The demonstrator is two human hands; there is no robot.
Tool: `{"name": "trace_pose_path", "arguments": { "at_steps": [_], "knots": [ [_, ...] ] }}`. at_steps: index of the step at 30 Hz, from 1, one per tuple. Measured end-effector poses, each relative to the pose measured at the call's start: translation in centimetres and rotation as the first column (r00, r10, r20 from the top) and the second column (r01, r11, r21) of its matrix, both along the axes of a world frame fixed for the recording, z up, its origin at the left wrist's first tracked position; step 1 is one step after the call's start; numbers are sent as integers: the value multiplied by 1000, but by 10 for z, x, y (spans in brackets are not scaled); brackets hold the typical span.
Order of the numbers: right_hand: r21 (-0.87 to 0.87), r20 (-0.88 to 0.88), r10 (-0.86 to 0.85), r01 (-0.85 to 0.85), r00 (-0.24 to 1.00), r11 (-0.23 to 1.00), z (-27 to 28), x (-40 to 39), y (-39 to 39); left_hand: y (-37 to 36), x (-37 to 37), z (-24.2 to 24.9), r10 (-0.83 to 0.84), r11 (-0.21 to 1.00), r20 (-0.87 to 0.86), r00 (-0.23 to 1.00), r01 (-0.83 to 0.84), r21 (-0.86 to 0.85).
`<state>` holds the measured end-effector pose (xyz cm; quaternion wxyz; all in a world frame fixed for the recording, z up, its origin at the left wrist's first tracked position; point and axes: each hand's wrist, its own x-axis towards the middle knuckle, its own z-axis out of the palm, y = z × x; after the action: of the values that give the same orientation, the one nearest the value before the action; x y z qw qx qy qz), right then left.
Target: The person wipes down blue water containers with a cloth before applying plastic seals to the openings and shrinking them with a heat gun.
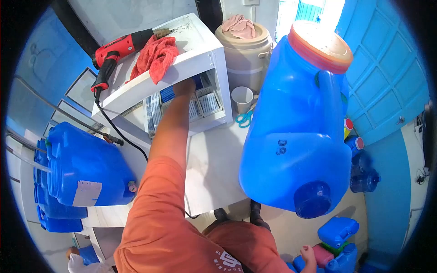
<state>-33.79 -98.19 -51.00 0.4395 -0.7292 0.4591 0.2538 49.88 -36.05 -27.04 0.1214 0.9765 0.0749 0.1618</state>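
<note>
My left hand (184, 87) reaches into the white shelf unit (218, 68), just under its top board. Its fingers are hidden among small blue and white packs (209, 103) in compartments, so I cannot tell what it holds. My right hand (308, 253) hangs low at my side with its fingers loosely bent, and nothing shows in it. On top of the shelf unit lie a red and black heat gun (119, 49) and a red cloth (157, 57). A white mug (242, 98) and teal-handled scissors (244, 119) are beside the unit.
A large blue jug (291, 168) with an orange-rimmed lid stands at the right table edge. Blue jerrycans (86, 164) stand at left. Behind the mug is a beige lidded bucket (246, 59) under a pink cloth (239, 26). More blue containers (339, 232) sit on the floor.
</note>
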Motion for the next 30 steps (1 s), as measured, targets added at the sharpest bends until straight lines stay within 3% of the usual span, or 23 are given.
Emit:
{"name": "trace_pose_path", "arguments": {
  "at_steps": [2, 6, 7, 9, 10, 11, 13, 15, 17, 19, 21, 22, 23, 24, 25, 27, 28, 29, 30],
  "knots": [
    [-112, -71, 302, -308, 951, 945, 18, 35, 13, 2, -2, 10, -15, 1000, -67, 998, 15, -10],
    [-184, -74, 492, -497, 867, 848, 15, 96, 14, -5, -36, 42, -103, 995, 116, 988, 104, -3],
    [-223, -80, 526, -530, 847, 818, 51, 135, 35, -7, -49, 46, -42, 999, 172, 984, 38, 28],
    [-112, -82, 704, -709, 705, 697, 101, 199, 61, -7, -91, 56, 21, 998, 220, 975, -35, 58],
    [-53, 26, 739, -737, 673, 674, 147, 233, 85, -6, -120, 67, -61, 950, 159, 985, 106, -295],
    [-1, 139, 759, -767, 636, 642, 196, 264, 113, -6, -150, 80, -156, 761, 137, 978, 207, -614],
    [111, 397, 710, -798, 582, 593, 256, 301, 157, -14, -218, 103, -204, 411, 90, 975, 169, -896],
    [4, 736, 568, -841, 368, 541, 324, 329, 212, -27, -288, 132, -272, 135, 106, 957, 146, -980],
    [-169, 871, 483, -868, 90, 467, 361, 352, 257, -36, -339, 148, -299, 72, 111, 948, 138, -988],
    [-367, 900, 422, -713, -109, 597, 382, 364, 305, -43, -379, 153, -332, 4, 109, 937, 117, -993],
    [-302, 943, 324, -593, -72, 746, 405, 371, 344, -51, -407, 155, -369, -98, 243, 897, 223, -970],
    [-307, 941, 331, -579, -67, 755, 407, 375, 362, -57, -421, 159, -369, -152, 279, 887, 239, -959],
    [-159, 980, 197, -599, -3, 785, 405, 380, 376, -59, -432, 160, -403, -97, 282, 871, 266, -959],
    [-8, 996, 57, -603, 61, 798, 403, 381, 384, -59, -442, 157, -408, -108, 313, 858, 295, -949],
    [-19, 996, 63, -574, 57, 819, 403, 381, 385, -59, -449, 155, -413, -120, 347, 842, 327, -937],
    [160, 981, -45, -653, 190, 740, 405, 379, 385, -60, -458, 163, -437, -185, 377, 817, 328, -926],
    [29, 997, 21, -618, 74, 786, 405, 378, 385, -59, -462, 165, -435, -224, 388, 812, 320, -921],
    [18, 997, 27, -603, 65, 797, 406, 377, 382, -56, -463, 165, -447, -237, 399, 801, 324, -916],
    [-155, 987, 151, -564, -53, 811, 408, 374, 378, -53, -463, 165, -474, -184, 412, 778, 369, -911]
  ]
}}
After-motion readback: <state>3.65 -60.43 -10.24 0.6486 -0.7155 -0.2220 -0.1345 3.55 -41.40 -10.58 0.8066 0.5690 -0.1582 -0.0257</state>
